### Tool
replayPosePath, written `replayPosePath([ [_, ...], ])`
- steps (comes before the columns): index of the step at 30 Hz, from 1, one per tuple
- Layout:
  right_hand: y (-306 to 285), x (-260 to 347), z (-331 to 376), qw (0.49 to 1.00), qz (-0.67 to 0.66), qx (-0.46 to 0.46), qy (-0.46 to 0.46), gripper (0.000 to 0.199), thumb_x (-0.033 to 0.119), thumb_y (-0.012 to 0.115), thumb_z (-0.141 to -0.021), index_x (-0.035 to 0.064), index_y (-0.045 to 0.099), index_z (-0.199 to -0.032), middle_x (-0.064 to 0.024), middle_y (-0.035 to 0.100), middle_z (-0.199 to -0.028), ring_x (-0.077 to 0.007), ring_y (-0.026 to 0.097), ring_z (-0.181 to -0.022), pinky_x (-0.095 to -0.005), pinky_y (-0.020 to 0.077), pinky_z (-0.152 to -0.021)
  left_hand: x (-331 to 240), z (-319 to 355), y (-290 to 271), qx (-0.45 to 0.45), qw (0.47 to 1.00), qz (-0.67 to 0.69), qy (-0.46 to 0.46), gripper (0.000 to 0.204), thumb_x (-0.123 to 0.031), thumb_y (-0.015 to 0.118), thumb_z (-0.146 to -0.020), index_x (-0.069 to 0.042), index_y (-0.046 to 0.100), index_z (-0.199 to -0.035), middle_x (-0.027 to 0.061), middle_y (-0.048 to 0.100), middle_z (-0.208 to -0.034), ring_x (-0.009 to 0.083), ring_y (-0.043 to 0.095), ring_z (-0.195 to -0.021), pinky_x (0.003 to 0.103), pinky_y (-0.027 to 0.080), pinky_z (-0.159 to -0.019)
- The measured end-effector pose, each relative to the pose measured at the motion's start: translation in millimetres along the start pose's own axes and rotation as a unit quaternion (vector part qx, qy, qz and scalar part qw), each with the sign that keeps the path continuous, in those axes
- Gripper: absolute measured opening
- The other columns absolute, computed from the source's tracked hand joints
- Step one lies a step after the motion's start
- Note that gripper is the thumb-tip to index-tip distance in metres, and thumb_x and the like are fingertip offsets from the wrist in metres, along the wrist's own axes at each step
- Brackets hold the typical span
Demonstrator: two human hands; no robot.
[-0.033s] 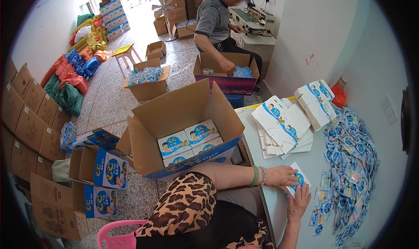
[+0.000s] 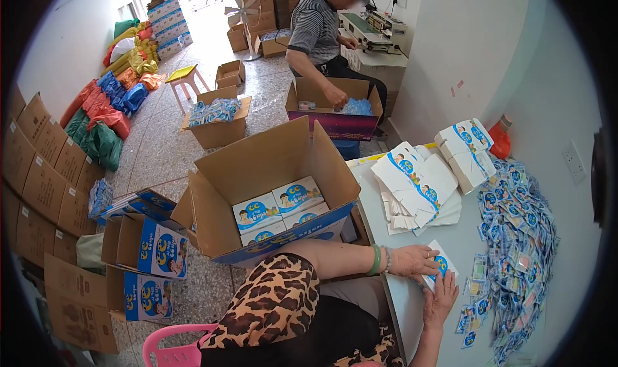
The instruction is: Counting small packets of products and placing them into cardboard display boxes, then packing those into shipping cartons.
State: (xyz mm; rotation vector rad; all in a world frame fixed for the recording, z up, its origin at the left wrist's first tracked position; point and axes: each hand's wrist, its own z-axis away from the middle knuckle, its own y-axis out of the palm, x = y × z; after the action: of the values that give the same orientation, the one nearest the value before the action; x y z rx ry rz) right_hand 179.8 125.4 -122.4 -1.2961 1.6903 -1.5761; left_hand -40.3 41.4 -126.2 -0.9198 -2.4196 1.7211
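Note:
A small white box with a blue printed label lies on the table in front of me. My left hand, with a ring and bracelets, holds its left side with the fingers over the edge. From the near side my right hand presses its fingers on the box. Right of my hands spreads a big heap of small blue-and-clear sachets, several lying loose at its near-left edge. Beyond my hands lies a pile of flat white-and-blue box blanks, with a strapped bundle of blanks behind it.
A large open carton holding several white boxes stands left of the table. Opposite, a co-worker reaches into a purple carton. Open cartons and stacked brown cartons stand at the left.

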Motion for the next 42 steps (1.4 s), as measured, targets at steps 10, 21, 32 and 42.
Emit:
replayPosePath([
  [10,-7,11,-23,0.998,0.009,-0.057,-0.038,0.045,0.013,0.061,-0.078,0.0137,0.060,-0.123,-0.0097,0.055,-0.128,-0.0329,0.046,-0.120,-0.0483,0.0331,-0.095,22,-6,3,-0.088,0.995,0.045,0.017,0.035,-0.024,0.069,-0.072,-0.013,0.061,-0.104,0.0076,0.064,-0.088,0.0294,0.061,-0.086,0.043,0.046,-0.091],
  [21,4,4,0,0.996,-0.046,-0.076,0.022,0.043,0.016,0.068,-0.079,0.0178,0.060,-0.122,-0.0020,0.049,-0.138,-0.0289,0.042,-0.127,-0.0518,0.0266,-0.107,2,-5,-13,0.020,1.000,-0.011,-0.009,0.050,-0.019,0.065,-0.083,-0.010,0.050,-0.129,0.0082,0.048,-0.136,0.0340,0.037,-0.133,0.044,0.035,-0.105],
  [32,-3,30,-2,0.996,0.031,-0.070,0.041,0.047,0.018,0.070,-0.078,0.0132,0.056,-0.123,-0.0043,0.049,-0.135,-0.0281,0.043,-0.126,-0.0499,0.0285,-0.107,12,1,-23,0.050,0.990,0.118,-0.052,0.056,-0.011,0.068,-0.078,-0.007,0.051,-0.132,0.0118,0.047,-0.139,0.0344,0.034,-0.136,0.043,0.030,-0.111],
  [42,-2,30,-4,0.995,0.020,-0.084,0.049,0.044,0.014,0.070,-0.078,0.0135,0.059,-0.120,-0.0048,0.054,-0.130,-0.0282,0.047,-0.123,-0.0491,0.0323,-0.105,20,11,-23,0.014,0.930,0.332,-0.157,0.040,-0.002,0.070,-0.077,-0.007,0.065,-0.116,0.0118,0.056,-0.131,0.0302,0.037,-0.135,0.039,0.034,-0.110],
])
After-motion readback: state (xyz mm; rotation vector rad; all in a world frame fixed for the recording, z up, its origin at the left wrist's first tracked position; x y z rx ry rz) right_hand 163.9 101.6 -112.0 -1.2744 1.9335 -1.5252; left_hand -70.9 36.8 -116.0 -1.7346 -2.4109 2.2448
